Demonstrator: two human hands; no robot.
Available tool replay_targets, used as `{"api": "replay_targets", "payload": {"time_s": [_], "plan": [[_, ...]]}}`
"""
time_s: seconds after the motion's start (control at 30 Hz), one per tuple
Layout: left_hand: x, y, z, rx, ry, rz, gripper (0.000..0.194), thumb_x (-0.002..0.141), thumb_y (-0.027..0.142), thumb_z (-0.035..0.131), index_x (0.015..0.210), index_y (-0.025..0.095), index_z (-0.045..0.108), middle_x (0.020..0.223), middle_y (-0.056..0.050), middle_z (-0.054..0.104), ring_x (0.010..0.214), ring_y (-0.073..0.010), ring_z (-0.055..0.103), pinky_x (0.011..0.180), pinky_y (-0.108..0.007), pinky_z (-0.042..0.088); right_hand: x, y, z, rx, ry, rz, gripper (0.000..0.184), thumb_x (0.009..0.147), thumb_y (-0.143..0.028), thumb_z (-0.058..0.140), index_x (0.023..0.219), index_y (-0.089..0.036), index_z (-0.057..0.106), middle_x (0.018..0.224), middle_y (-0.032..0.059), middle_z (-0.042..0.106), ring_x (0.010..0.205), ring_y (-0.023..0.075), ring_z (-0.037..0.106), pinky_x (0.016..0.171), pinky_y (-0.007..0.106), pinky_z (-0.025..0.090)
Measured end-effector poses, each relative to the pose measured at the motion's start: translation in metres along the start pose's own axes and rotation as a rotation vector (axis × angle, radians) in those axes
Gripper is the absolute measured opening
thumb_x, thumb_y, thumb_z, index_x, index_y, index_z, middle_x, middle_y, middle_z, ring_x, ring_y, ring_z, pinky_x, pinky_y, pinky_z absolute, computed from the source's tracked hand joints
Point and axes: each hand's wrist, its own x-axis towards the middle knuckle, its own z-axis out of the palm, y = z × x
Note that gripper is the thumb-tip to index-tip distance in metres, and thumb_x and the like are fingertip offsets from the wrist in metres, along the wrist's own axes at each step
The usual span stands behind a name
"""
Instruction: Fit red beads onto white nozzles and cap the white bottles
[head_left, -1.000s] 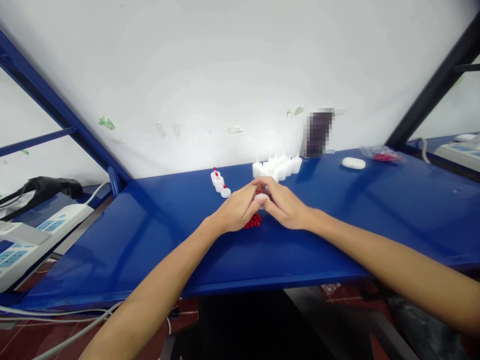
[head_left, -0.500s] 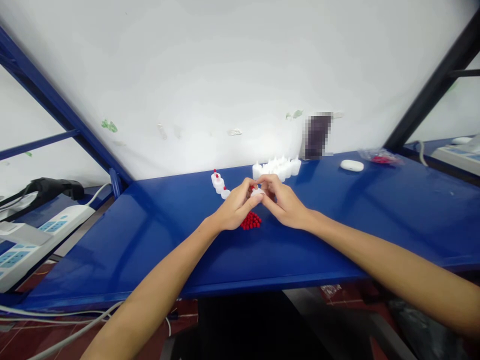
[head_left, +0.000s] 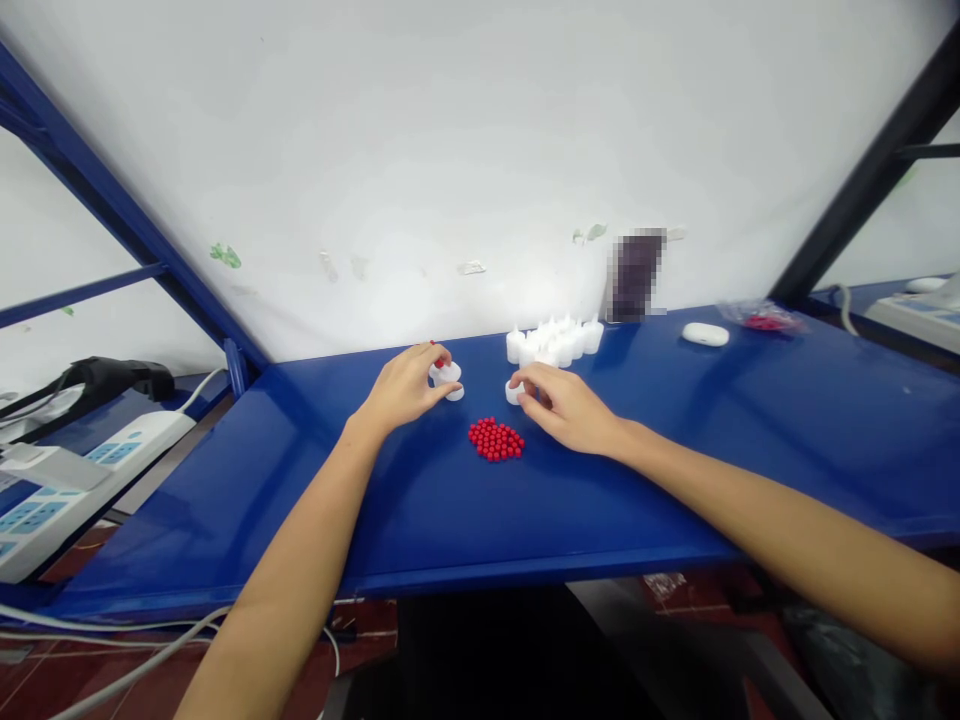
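My left hand is at the left group of red-tipped white pieces, its thumb and fingers around a squat white bottle with a small red cap. Another white bottle shows just below it, partly hidden. To the right, my right hand has its fingers closed around a second squat white bottle, whose top is hidden behind the fingers. Between the hands and nearer to me lies a pile of small red caps. Behind my right hand stand several white bottles with bare pointed tips.
The blue table meets a white wall. At the back right lie a white oval case and a clear bag with red pieces. Power strips and cables are at the left, beside a blue metal frame.
My hands, together around one capped bottle before, are now apart. The left moved left with the capped bottle to the left group; the right holds another white bottle. The red cap pile is uncovered.
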Motion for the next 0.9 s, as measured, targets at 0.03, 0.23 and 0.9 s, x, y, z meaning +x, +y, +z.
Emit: {"api": "replay_targets", "payload": {"time_s": [0.03, 0.23, 0.9], "plan": [[0.000, 0.000, 0.001, 0.030, -0.016, -0.005, 0.027, 0.085, 0.041, 0.068, 0.099, 0.021, 0.056, 0.097, -0.004, 0.063, 0.085, -0.0195, 0.059, 0.075, -0.030, 0.044, 0.000, 0.000, 0.000, -0.008, -0.002, 0.006, 0.015, 0.093, -0.021, 0.047, 0.103, -0.020, 0.059, 0.090, 0.0030, 0.063, 0.065, 0.0135, 0.052, 0.065, 0.028, 0.040], [0.000, 0.007, 0.002, 0.088, -0.131, -0.093, 0.031, 0.087, 0.044, 0.063, 0.108, 0.022, 0.058, 0.093, -0.004, 0.066, 0.080, -0.0204, 0.063, 0.068, -0.028, 0.042, 0.000, 0.001, 0.000, -0.025, -0.047, 0.023, 0.016, 0.091, -0.021, 0.049, 0.104, -0.020, 0.059, 0.083, 0.0012, 0.062, 0.063, 0.0132, 0.052, 0.063, 0.027, 0.039], [0.006, 0.046, 0.022, -0.412, -0.261, -0.039, 0.031, 0.095, 0.040, 0.047, 0.092, 0.017, 0.068, 0.068, 0.001, 0.062, 0.061, -0.0131, 0.053, 0.060, -0.026, 0.039, 0.000, 0.006, 0.005, -0.202, -0.132, 0.085, 0.037, 0.091, -0.021, 0.050, 0.124, -0.018, 0.066, 0.140, 0.0146, 0.057, 0.122, 0.0305, 0.060, 0.101, 0.047, 0.049]]}}
